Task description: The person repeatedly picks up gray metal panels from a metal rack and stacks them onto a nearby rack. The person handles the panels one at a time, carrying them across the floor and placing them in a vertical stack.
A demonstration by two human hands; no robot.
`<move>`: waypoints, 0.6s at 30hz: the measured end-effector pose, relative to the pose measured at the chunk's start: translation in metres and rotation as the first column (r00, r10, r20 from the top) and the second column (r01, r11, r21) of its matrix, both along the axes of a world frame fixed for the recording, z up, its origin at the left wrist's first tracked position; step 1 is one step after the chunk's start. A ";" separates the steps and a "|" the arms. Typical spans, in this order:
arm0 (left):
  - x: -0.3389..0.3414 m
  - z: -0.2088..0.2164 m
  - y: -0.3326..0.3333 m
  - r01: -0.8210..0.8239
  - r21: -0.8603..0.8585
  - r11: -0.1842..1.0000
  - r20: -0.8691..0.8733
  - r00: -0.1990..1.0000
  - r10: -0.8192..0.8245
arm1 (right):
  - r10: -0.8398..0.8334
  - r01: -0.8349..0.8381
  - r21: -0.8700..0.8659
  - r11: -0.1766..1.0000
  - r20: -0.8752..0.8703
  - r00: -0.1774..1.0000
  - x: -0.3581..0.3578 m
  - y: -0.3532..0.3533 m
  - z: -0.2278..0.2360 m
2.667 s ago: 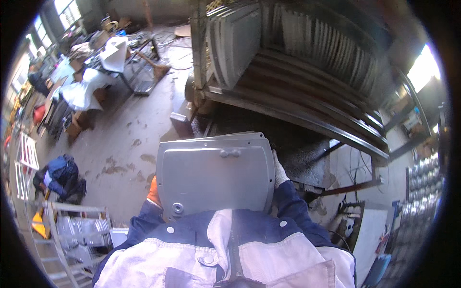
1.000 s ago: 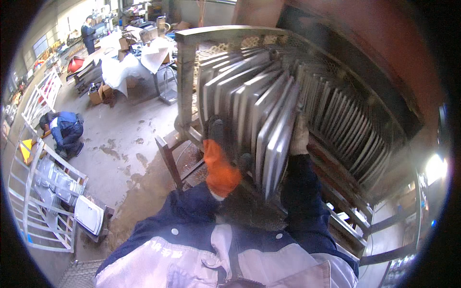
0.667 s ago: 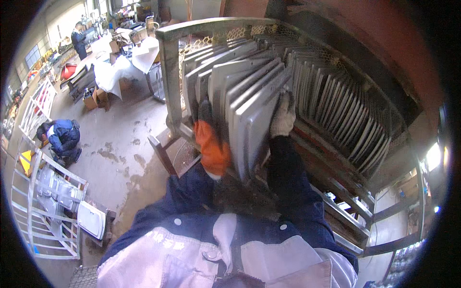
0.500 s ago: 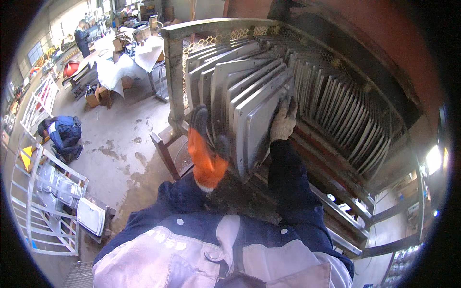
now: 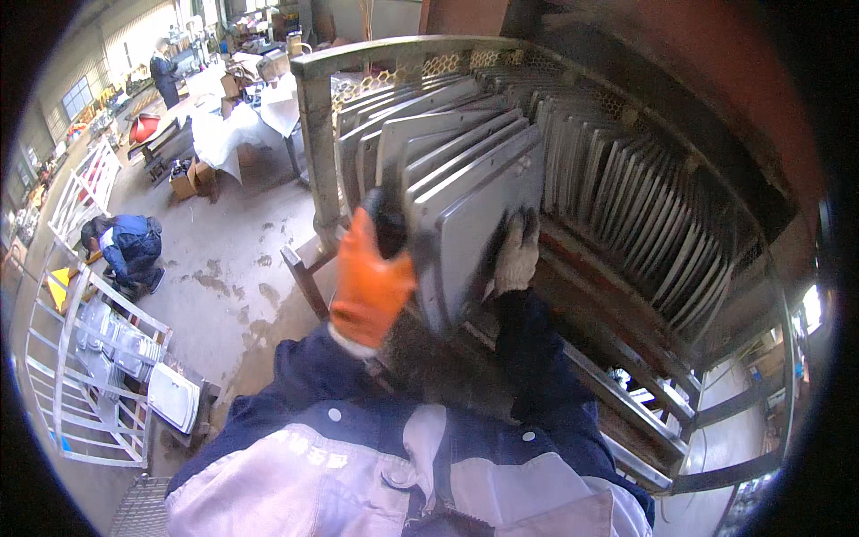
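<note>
Right hand (image 5: pixel 516 261) is now sitting lower along the right side of the front panel (image 5: pixel 488 215) than half a second ago and left hand (image 5: pixel 369 282) is looming nearer the wearer, apparently shifting placement, with that panel standing tilted in the rack (image 5: pixel 394 52). Left thumb and fingers are gaping beside its left edge, right fingers are spreading at its face; firm contact is remaining unclear. Counts are running: two hands, one rack, at least four panels behind (image 5: pixel 420 139), right-hand row (image 5: pixel 640 183) defying count, two co-workers (image 5: pixel 130 246).

Panel (image 5: pixel 488 201) now in rack (image 5: pixel 316 143); right hand (image 5: pixel 516 259) lower (slightly)
</note>
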State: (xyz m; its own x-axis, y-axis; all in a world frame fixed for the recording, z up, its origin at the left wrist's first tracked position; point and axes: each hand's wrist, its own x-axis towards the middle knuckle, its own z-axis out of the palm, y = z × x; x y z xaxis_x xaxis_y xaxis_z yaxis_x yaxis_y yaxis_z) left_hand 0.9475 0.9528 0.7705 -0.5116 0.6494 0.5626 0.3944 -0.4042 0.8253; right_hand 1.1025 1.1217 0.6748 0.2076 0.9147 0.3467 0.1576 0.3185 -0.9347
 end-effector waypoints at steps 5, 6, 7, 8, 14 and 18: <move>-0.005 0.019 0.019 0.024 0.003 1.000 0.054 0.998 -0.024 | 0.233 -0.247 -0.209 0.946 -0.087 0.969 -0.001 -0.022 0.002; -0.005 0.017 0.021 0.058 -0.032 0.998 0.154 0.987 -0.052 | 0.234 -0.235 -0.048 0.971 -0.022 0.972 -0.002 -0.023 0.002; -0.002 0.012 0.023 0.108 0.013 0.994 0.221 0.969 -0.108 | 0.199 -0.199 0.046 0.979 0.021 0.980 -0.003 -0.024 0.002; 0.001 0.006 0.029 0.155 0.063 0.986 0.279 0.946 -0.167 | 0.182 -0.183 0.057 0.981 0.016 0.983 -0.002 -0.025 0.002; 0.041 -0.034 0.091 0.238 0.129 0.963 0.164 0.952 -0.258 | 0.285 -0.324 -0.015 0.946 -0.441 0.851 0.031 -0.046 0.006; 0.055 -0.044 0.126 -0.146 0.125 0.981 -0.727 0.660 0.191 | 0.200 -0.325 -0.069 0.943 -0.665 0.720 0.055 -0.034 0.000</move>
